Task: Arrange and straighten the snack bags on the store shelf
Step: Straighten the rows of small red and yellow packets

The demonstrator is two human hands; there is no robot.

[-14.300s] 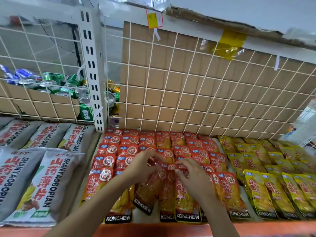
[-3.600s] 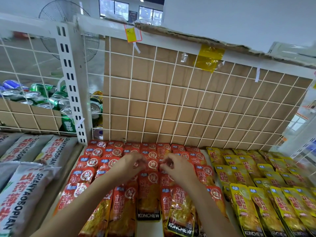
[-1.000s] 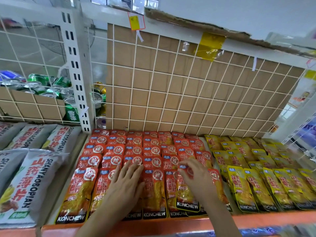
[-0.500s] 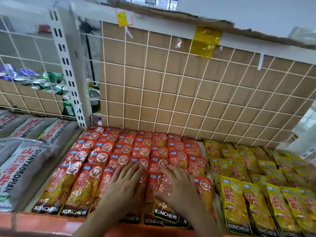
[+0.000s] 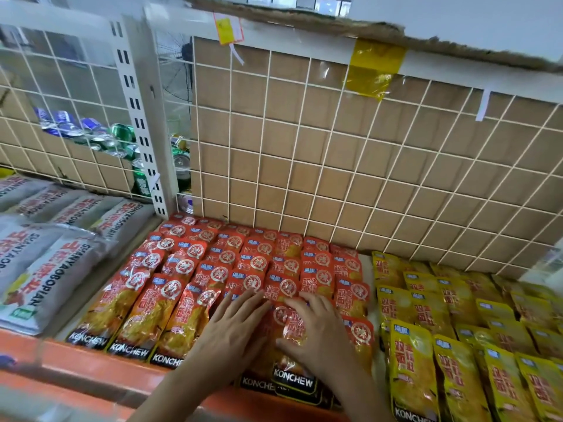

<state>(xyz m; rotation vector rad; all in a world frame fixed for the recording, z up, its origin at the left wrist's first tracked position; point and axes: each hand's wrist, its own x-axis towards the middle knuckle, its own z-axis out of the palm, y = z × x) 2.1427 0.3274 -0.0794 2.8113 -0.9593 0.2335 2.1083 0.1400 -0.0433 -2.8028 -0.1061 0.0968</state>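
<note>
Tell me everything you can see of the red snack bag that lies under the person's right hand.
The glossy red plastic snack bag lies flat in the front row, on other red bags. It shows a white round emblem near its top and a black band reading KONCHEW at its bottom, by the orange shelf edge. The right hand holds it, fingers curled at its top, thumb on its middle. The left hand lies flat beside it.

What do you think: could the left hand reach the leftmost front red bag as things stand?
Probably yes. The left hand lies flat in the same front row, right of the leftmost front red bag, which lies uncovered; nothing stands between them.
</note>
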